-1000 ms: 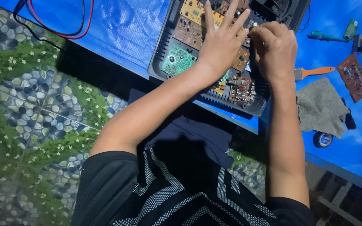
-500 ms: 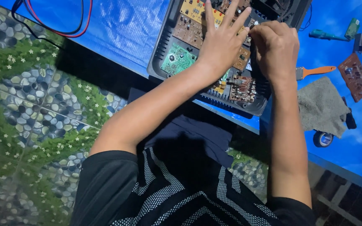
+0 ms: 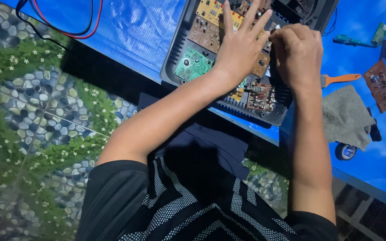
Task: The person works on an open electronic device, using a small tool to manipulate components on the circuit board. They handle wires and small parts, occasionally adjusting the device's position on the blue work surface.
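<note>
Mid-repair on open chassis point(image 3: 179, 67): left hand point(image 3: 242, 47) flat, fingers spread, bracing boards; right hand point(image 3: 298, 53) clenched beside it, contents hidden. Next: fine, steady fingertip control.

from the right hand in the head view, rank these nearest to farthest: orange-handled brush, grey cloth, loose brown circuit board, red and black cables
1. Orange-handled brush: just beside the right hand, on its outer side.
2. Grey cloth: below the brush, a little farther out.
3. Loose brown circuit board: on the blue table cover near the right edge.
4. Red and black cables: far across, at the top left corner.
</note>
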